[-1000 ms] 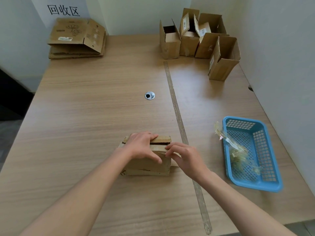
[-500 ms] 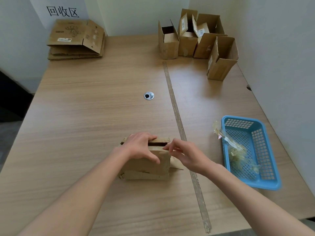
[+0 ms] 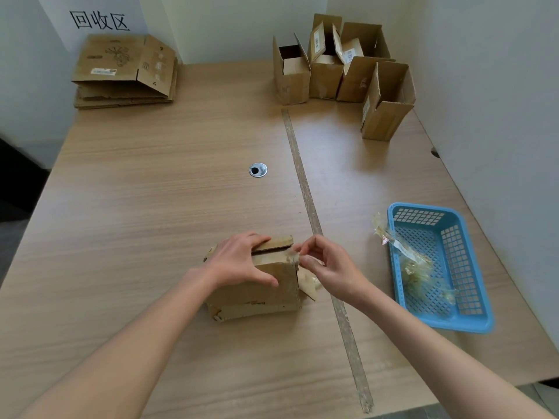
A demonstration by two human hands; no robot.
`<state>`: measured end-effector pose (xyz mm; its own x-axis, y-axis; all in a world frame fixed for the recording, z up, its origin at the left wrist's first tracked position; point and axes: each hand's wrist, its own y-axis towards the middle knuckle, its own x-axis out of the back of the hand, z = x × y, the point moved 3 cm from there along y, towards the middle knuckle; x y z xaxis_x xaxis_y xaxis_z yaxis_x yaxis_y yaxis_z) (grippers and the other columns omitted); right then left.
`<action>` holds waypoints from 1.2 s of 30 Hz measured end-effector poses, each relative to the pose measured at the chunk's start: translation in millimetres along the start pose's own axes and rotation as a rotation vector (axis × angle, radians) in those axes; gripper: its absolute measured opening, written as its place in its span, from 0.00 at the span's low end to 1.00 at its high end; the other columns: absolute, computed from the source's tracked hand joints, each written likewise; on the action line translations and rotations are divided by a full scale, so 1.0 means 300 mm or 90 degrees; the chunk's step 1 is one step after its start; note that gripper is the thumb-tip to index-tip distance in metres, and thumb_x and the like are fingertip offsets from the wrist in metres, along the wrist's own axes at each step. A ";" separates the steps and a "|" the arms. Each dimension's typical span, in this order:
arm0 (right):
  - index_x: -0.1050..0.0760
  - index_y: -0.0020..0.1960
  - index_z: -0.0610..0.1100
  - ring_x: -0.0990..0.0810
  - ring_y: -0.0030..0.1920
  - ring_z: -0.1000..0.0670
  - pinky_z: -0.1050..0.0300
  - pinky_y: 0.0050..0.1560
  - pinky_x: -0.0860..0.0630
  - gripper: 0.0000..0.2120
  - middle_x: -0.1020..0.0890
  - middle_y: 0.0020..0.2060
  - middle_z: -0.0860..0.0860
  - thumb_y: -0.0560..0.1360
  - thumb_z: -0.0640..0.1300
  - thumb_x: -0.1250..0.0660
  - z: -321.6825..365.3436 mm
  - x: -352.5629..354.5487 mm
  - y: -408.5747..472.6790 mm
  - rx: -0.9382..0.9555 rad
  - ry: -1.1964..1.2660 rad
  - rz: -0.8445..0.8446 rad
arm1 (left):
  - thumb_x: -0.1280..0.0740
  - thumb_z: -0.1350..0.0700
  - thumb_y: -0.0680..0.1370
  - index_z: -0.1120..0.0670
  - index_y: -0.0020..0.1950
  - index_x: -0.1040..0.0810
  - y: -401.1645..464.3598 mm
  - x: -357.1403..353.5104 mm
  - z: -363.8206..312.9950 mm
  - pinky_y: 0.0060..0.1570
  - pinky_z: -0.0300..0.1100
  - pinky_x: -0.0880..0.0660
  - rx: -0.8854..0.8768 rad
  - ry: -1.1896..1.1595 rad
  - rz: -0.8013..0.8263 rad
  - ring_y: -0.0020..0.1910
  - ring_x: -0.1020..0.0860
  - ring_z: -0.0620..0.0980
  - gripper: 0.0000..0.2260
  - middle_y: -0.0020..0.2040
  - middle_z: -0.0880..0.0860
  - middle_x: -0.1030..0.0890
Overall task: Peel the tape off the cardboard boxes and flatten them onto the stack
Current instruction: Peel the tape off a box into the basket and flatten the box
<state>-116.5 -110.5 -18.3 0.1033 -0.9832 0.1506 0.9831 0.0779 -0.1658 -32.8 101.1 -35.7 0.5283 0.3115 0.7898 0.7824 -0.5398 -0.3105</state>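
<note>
A small brown cardboard box sits on the wooden table near its front middle. My left hand lies over the box top, fingers on the far flap and thumb down the near face, holding it steady. My right hand is at the box's right top corner and pinches a strip of clear tape between thumb and forefinger. A loose side flap sticks out on the right. The stack of flattened boxes lies at the far left corner.
Several open cardboard boxes stand at the far right of the table. A blue plastic basket holding crumpled tape sits at the right. A metal cable grommet and a worn strip mark the table.
My right hand has lifted from the box's right side to its top right corner and now pinches the tape end. My left hand has stayed on the box top.
</note>
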 end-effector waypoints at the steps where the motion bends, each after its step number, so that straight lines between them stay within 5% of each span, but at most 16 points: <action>1: 0.25 0.51 0.39 0.19 0.62 0.53 0.56 0.62 0.22 0.02 0.16 0.55 0.50 0.80 0.35 0.32 0.003 0.002 -0.005 0.019 -0.004 -0.014 | 0.23 0.27 0.57 0.46 0.77 0.31 0.002 0.009 -0.002 0.66 0.46 0.30 0.000 -0.006 -0.015 0.67 0.28 0.45 0.51 0.69 0.41 0.26; 7: 0.27 0.68 0.53 0.17 0.58 0.56 0.64 0.54 0.22 0.21 0.18 0.61 0.53 0.77 0.41 0.27 0.039 0.030 -0.006 0.018 0.049 -0.183 | 0.25 0.26 0.59 0.47 0.78 0.32 0.029 0.051 -0.045 0.65 0.49 0.31 -0.040 0.086 -0.040 0.67 0.28 0.48 0.52 0.70 0.45 0.26; 12: 0.21 0.61 0.49 0.19 0.58 0.57 0.62 0.60 0.24 0.15 0.24 0.66 0.58 0.76 0.48 0.25 0.063 0.024 0.028 0.097 -0.121 -0.160 | 0.25 0.27 0.59 0.48 0.77 0.32 0.043 0.058 -0.050 0.65 0.48 0.31 -0.044 0.105 -0.090 0.67 0.28 0.49 0.51 0.69 0.46 0.26; 17: 0.20 0.58 0.52 0.25 0.63 0.62 0.54 0.68 0.28 0.16 0.21 0.60 0.60 0.73 0.55 0.25 0.027 0.124 0.022 0.023 -0.120 -0.331 | 0.25 0.27 0.60 0.48 0.78 0.34 0.035 0.065 -0.006 0.68 0.48 0.35 -0.053 0.144 -0.091 0.71 0.31 0.49 0.52 0.72 0.47 0.28; 21: 0.23 0.52 0.58 0.20 0.52 0.63 0.58 0.50 0.21 0.25 0.18 0.49 0.63 0.63 0.73 0.27 0.000 0.042 0.005 -0.049 -0.239 -0.120 | 0.24 0.27 0.60 0.48 0.78 0.33 0.035 0.053 -0.014 0.66 0.48 0.35 -0.053 0.127 -0.120 0.69 0.30 0.49 0.51 0.70 0.46 0.27; 26: 0.22 0.42 0.54 0.18 0.56 0.57 0.54 0.51 0.21 0.08 0.17 0.49 0.61 0.72 0.54 0.24 -0.017 -0.011 0.007 0.051 -0.156 -0.169 | 0.25 0.27 0.59 0.49 0.77 0.32 0.043 0.040 -0.033 0.67 0.49 0.35 -0.077 0.107 -0.142 0.69 0.31 0.49 0.52 0.70 0.47 0.27; 29: 0.23 0.41 0.45 0.16 0.57 0.53 0.47 0.57 0.20 0.08 0.15 0.50 0.52 0.76 0.43 0.25 -0.031 -0.005 0.001 0.013 -0.048 -0.104 | 0.23 0.29 0.59 0.49 0.77 0.32 0.029 0.039 -0.003 0.68 0.48 0.35 -0.088 0.100 -0.128 0.70 0.31 0.48 0.51 0.71 0.47 0.27; 32: 0.25 0.44 0.37 0.15 0.54 0.47 0.41 0.59 0.20 0.10 0.14 0.47 0.41 0.78 0.43 0.28 -0.029 0.056 0.006 -0.042 0.000 -0.054 | 0.20 0.32 0.58 0.49 0.76 0.31 0.006 0.032 0.027 0.68 0.43 0.38 -0.129 0.083 -0.121 0.69 0.30 0.49 0.50 0.71 0.47 0.27; 36: 0.26 0.45 0.40 0.14 0.47 0.49 0.42 0.51 0.17 0.08 0.14 0.44 0.47 0.80 0.42 0.31 -0.012 0.207 0.053 -0.080 -0.090 -0.238 | 0.21 0.32 0.59 0.51 0.76 0.30 -0.010 0.005 0.022 0.72 0.43 0.40 -0.211 0.100 -0.081 0.70 0.30 0.49 0.50 0.71 0.48 0.26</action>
<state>-95.0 -171.1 -15.2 -0.2287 -0.9067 0.3544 0.9315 -0.3096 -0.1909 -32.1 108.3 -37.1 0.3574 0.2829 0.8901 0.6758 -0.7361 -0.0374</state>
